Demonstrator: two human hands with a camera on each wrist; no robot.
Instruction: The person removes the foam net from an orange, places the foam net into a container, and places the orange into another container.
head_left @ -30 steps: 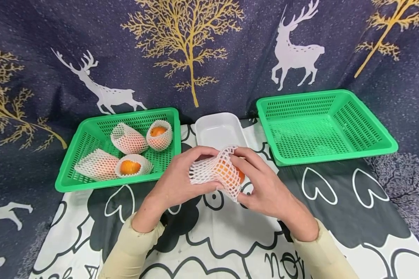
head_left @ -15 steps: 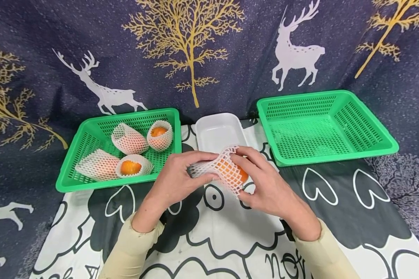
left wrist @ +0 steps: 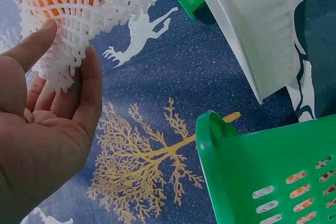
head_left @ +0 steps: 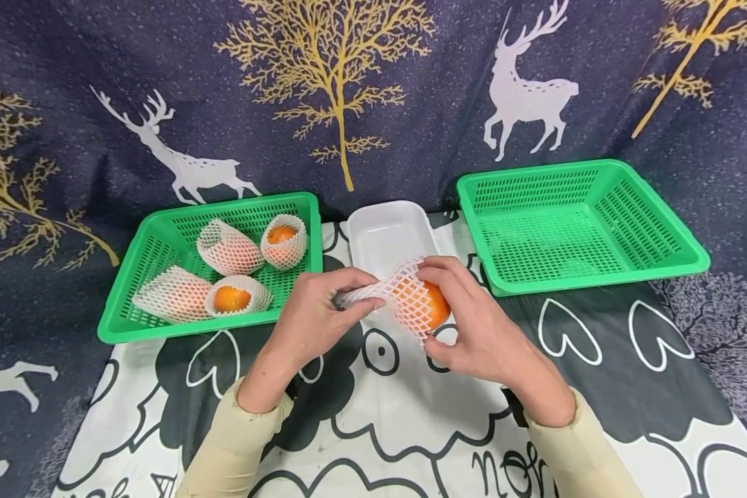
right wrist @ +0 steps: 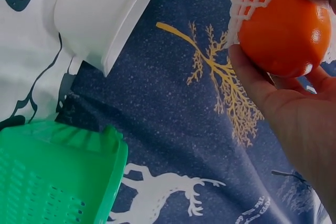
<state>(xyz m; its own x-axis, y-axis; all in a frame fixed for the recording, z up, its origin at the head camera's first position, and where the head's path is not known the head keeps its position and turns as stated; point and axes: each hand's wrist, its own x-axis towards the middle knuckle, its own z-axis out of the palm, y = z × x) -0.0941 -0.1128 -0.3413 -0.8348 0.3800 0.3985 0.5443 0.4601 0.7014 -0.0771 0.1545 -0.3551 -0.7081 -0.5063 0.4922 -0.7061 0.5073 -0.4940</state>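
A round, glossy orange fruit (right wrist: 286, 32) sits partly inside a white foam net sleeve (head_left: 407, 301), its bare side facing right. With thumb and fingers, my left hand (head_left: 314, 311) pinches the sleeve's gathered tail; the left wrist view shows the netting (left wrist: 68, 56) bunched between them. My right hand (head_left: 473, 328) grips the fruit at its bare end, fingertips at the sleeve's open rim. Both hands are over the table in front of a white tray (head_left: 392, 238).
To the left, a green basket (head_left: 118, 304) contains several fruits in foam nets (head_left: 230, 249). Another green basket (head_left: 591, 280) stands at the right. A dark curtain (head_left: 411, 138) with deer and trees hangs behind. The table has a black-and-white patterned cloth (head_left: 404, 408).
My left hand has drawn slightly left, squeezing the sleeve's tail narrower. My right hand has shifted slightly right with the fruit, and more of its orange skin shows outside the net.
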